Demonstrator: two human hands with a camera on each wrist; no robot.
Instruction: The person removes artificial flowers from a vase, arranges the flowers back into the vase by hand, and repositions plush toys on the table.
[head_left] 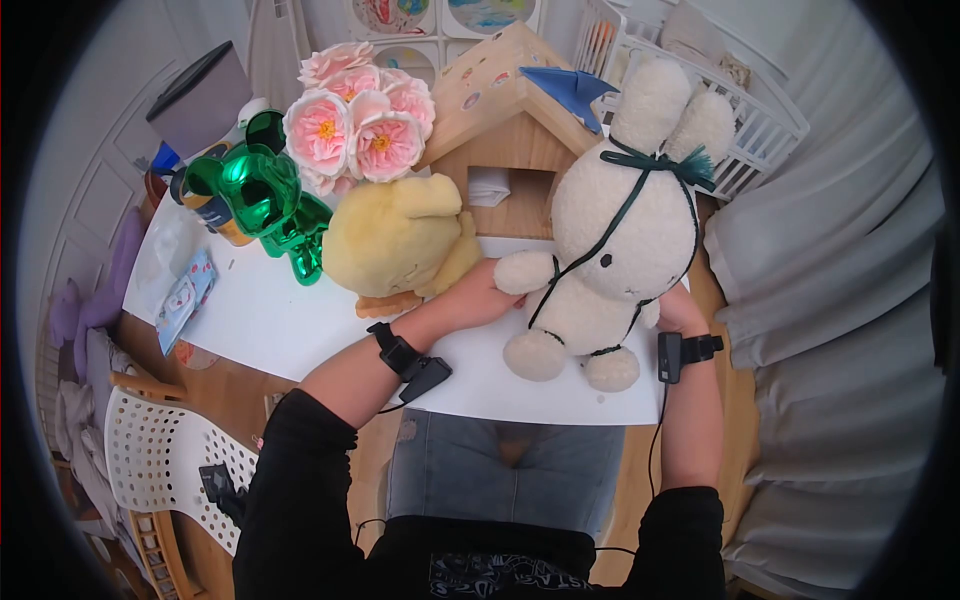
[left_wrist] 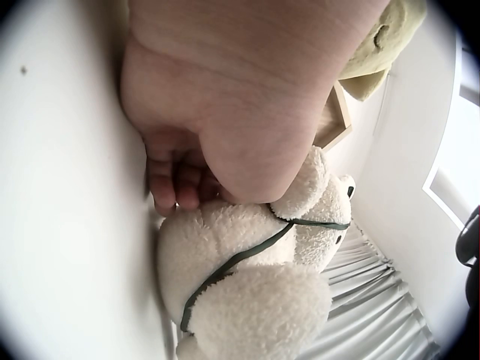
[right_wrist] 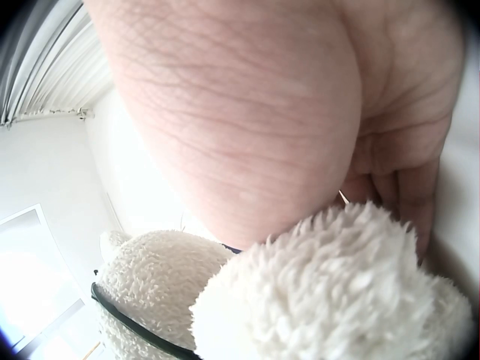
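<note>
A white plush rabbit (head_left: 625,225) sits upright near the front edge of the white table, dark green cord (head_left: 615,215) tied round its head, body and legs. My left hand (head_left: 490,298) grips its body from the side, below its raised arm; in the left wrist view the hand's curled fingers (left_wrist: 187,184) press into the plush. On the opposite side, my right hand (head_left: 680,312) holds the rabbit low behind its arm. The right wrist view has this hand (right_wrist: 300,127) against the fluffy fabric, its fingertips partly hidden by the plush.
Left of the rabbit sit a yellow plush toy (head_left: 395,235) and a shiny green bear figure (head_left: 270,195). Pink flowers (head_left: 355,120) and a wooden house (head_left: 500,125) with a blue flag (head_left: 570,90) stand behind. A blue-and-white packet (head_left: 188,298) lies at the table's left; grey curtains (head_left: 830,290) hang right.
</note>
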